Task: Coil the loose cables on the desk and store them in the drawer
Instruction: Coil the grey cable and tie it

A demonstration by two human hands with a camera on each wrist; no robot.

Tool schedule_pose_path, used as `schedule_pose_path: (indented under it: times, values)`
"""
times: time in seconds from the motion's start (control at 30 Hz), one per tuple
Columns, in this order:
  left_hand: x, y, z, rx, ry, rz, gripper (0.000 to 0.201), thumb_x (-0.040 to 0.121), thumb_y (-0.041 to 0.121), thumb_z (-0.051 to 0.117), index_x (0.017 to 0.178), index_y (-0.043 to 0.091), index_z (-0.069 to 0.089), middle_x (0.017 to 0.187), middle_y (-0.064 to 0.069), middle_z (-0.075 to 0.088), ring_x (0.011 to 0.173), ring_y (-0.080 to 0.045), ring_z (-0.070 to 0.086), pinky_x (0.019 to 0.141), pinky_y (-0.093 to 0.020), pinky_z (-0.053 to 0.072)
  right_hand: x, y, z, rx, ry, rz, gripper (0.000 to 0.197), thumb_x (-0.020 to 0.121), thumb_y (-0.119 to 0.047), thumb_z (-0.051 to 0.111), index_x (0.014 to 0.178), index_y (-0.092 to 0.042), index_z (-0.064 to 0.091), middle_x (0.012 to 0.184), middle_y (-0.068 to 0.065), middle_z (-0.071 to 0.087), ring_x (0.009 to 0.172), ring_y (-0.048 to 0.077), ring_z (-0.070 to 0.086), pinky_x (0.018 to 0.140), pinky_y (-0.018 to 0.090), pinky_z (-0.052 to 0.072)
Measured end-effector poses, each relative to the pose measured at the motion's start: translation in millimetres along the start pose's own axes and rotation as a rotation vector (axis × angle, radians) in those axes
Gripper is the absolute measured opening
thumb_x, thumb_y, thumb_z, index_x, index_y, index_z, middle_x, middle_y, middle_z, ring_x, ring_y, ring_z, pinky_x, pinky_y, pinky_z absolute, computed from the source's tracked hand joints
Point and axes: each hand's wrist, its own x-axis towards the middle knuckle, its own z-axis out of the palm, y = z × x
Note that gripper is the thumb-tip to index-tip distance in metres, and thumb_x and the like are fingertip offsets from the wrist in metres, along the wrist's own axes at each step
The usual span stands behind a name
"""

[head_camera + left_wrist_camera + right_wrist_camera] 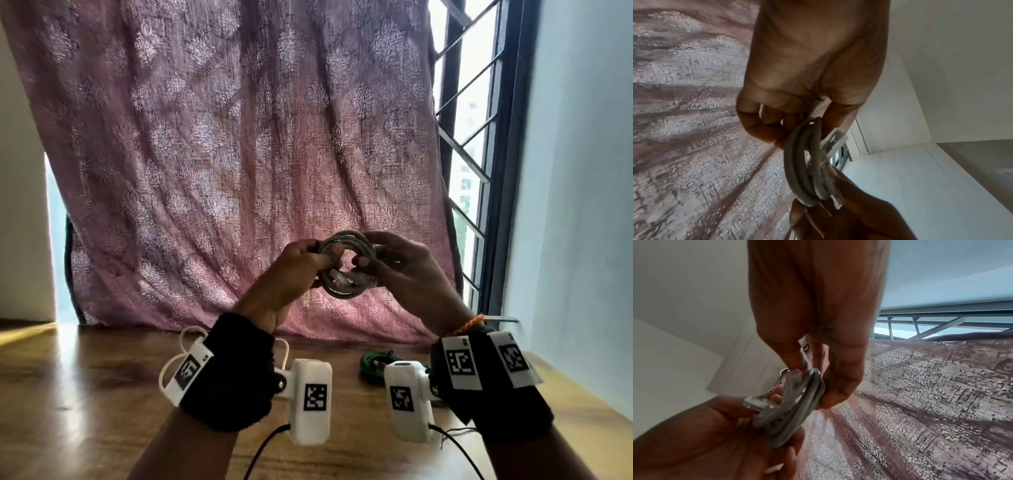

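A grey cable (346,263) wound into a small round coil is held up in the air above the desk, in front of the curtain. My left hand (301,270) grips the coil's left side with curled fingers and thumb. My right hand (387,263) pinches its right side. A clear plug (337,279) sticks out across the coil's lower middle. In the left wrist view the grey coil (797,165) and clear plug (835,139) hang below my left hand (789,123). The right wrist view shows the coil (793,408) between my right hand (828,379) and the other palm.
A green cable (371,366) lies bunched on the wooden desk (85,394) behind my right wrist. A pink patterned curtain (239,154) hangs at the desk's back. A barred window (469,154) and a white wall (582,171) stand to the right. No drawer is in view.
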Motion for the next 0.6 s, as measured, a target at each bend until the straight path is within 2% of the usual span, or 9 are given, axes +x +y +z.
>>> schedule_pose_path:
  times: [0.07,0.13,0.2,0.27,0.3,0.4,0.47,0.53,0.6]
  values:
    - [-3.3,-2.4,-1.5,0.008,-0.063,-0.042,0.018,0.092,0.019,0.055,0.078,0.012,0.062,0.064,0.005,0.064,0.069,-0.015,0.056,0.091,-0.042,0.042,-2.9,0.4,0.6,-0.035,0.02,0.013,0.029,0.083,0.0,0.064,0.111,-0.009,0.064,0.089,0.005,0.07,0.078,0.011,0.066,0.074,0.024,0.056]
    - [-10.7,-5.7,-4.1,0.038,-0.126,-0.1,0.021,0.093,0.02,0.053,0.077,0.013,0.064,0.061,0.007,0.064,0.069,-0.014,0.056,0.093,-0.043,0.04,-9.0,0.5,2.2,-0.093,-0.018,0.035,0.027,0.085,0.002,0.061,0.106,-0.013,0.067,0.09,0.005,0.07,0.076,0.009,0.067,0.075,0.025,0.057]
    - [-19.7,-10.3,-5.4,0.076,-0.166,-0.16,0.024,0.095,0.022,0.05,0.077,0.016,0.065,0.059,0.009,0.064,0.067,-0.011,0.056,0.088,-0.04,0.039,-16.6,1.9,3.8,-0.193,-0.081,0.018,0.031,0.086,0.003,0.06,0.099,-0.023,0.069,0.092,0.008,0.071,0.08,0.019,0.069,0.078,0.036,0.057]
    - [-28.4,-13.9,-7.5,0.048,-0.186,-0.21,0.025,0.095,0.022,0.049,0.077,0.014,0.064,0.056,0.009,0.063,0.06,-0.007,0.056,0.083,-0.036,0.037,-23.8,4.7,6.3,-0.288,-0.13,0.006,0.029,0.086,0.0,0.06,0.104,-0.02,0.07,0.094,0.008,0.073,0.087,0.03,0.069,0.081,0.048,0.056]
    - [-32.8,-14.4,-8.5,0.002,-0.199,-0.232,0.025,0.095,0.02,0.048,0.077,0.012,0.063,0.054,0.008,0.062,0.056,-0.006,0.057,0.079,-0.033,0.038,-27.0,4.5,7.3,-0.324,-0.144,0.018,0.028,0.086,-0.001,0.06,0.107,-0.017,0.07,0.094,0.007,0.073,0.087,0.029,0.069,0.081,0.051,0.055]
    - [-49.4,-16.2,-11.5,-0.139,-0.236,-0.296,0.026,0.096,0.018,0.042,0.08,0.007,0.059,0.051,0.006,0.059,0.05,-0.003,0.056,0.061,-0.022,0.041,-37.3,-1.8,12.2,-0.379,-0.175,0.045,0.029,0.086,-0.002,0.061,0.11,-0.017,0.069,0.092,0.004,0.074,0.082,0.018,0.068,0.082,0.044,0.056]
    - [-60.8,-21.3,-14.6,-0.238,-0.237,-0.34,0.027,0.096,0.023,0.04,0.082,0.008,0.059,0.055,0.006,0.06,0.052,-0.004,0.055,0.057,-0.02,0.041,-46.2,-10.5,16.8,-0.42,-0.22,0.047,0.028,0.086,-0.001,0.061,0.108,-0.016,0.07,0.09,0.001,0.073,0.08,0.013,0.065,0.078,0.034,0.053]
    - [-72.2,-29.2,-15.1,-0.332,-0.228,-0.381,0.028,0.09,0.032,0.044,0.083,0.012,0.062,0.063,0.003,0.063,0.056,-0.006,0.054,0.063,-0.026,0.037,-56.0,-17.8,23.0,-0.452,-0.234,0.071,0.026,0.086,-0.002,0.062,0.108,-0.012,0.07,0.092,0.001,0.072,0.085,0.018,0.067,0.081,0.034,0.054]
    - [-83.0,-33.6,-11.5,-0.373,-0.2,-0.415,0.029,0.095,0.029,0.04,0.084,0.012,0.062,0.061,0.003,0.063,0.052,-0.007,0.055,0.057,-0.025,0.041,-65.5,-19.6,27.4,-0.483,-0.233,0.097,0.024,0.086,-0.004,0.061,0.108,-0.01,0.07,0.096,0.006,0.073,0.091,0.024,0.068,0.084,0.039,0.054]
